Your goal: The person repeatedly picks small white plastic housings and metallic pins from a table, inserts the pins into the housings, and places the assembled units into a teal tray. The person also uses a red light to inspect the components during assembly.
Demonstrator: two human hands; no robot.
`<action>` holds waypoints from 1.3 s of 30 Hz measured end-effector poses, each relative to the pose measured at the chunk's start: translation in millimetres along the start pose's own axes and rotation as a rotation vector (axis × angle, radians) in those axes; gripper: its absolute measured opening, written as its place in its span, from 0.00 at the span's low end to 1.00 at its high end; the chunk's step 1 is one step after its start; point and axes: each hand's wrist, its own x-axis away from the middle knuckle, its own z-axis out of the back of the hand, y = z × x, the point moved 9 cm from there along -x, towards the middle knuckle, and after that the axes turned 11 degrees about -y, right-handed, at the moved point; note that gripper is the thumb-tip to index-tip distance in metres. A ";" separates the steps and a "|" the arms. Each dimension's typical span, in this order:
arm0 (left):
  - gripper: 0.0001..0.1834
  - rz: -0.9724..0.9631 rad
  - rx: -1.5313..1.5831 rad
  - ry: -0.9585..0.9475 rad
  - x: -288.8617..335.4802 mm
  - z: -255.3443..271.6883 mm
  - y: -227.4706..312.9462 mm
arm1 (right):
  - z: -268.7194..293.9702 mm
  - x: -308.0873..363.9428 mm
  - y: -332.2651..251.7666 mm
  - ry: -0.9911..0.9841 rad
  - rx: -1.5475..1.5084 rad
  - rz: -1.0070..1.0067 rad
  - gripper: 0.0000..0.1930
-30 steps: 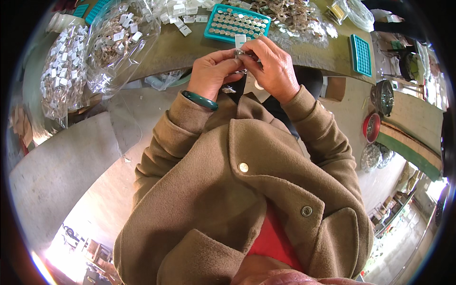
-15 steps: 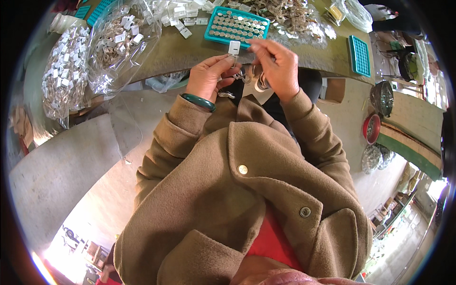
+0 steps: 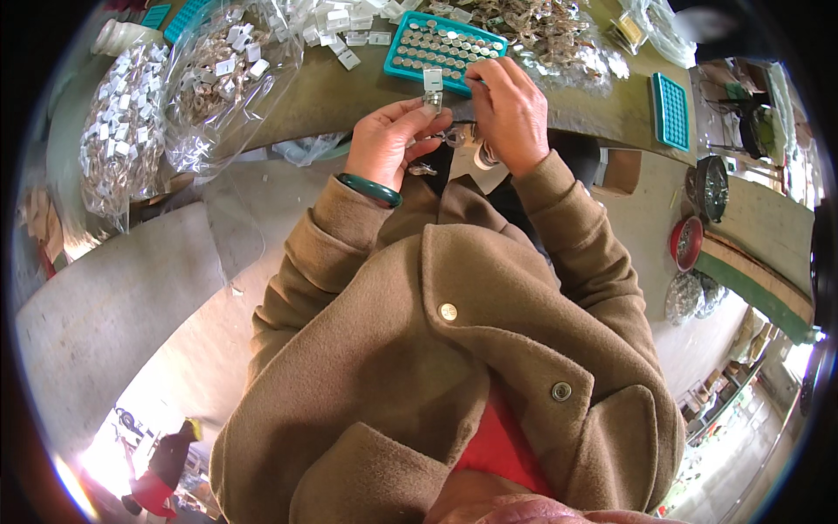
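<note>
Discs lined a teal tray. At its near edge, the left hand pinched a small white-and-clear case; by its near right corner, the right hand curled, its hold impossible to tell. A slackened left pinch could have dropped the case.

Left hand pinching a clear-and-white plastic piece, right hand at the near edge of a teal tray of silvery discs, filled clear bags on the counter left of the left hand.
</note>
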 end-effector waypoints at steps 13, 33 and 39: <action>0.14 -0.023 0.011 -0.065 14.2 -10.7 1.9 | 6.9 15.6 -40.1 0.054 -0.232 0.156 0.08; 0.13 -0.119 -0.023 0.011 26.5 -7.9 8.9 | -45.7 24.3 -0.4 -0.203 -1.155 -0.486 0.16; 0.14 0.010 0.062 -0.065 22.5 -16.0 -5.6 | -46.8 30.8 -5.0 -0.315 -0.889 -0.470 0.15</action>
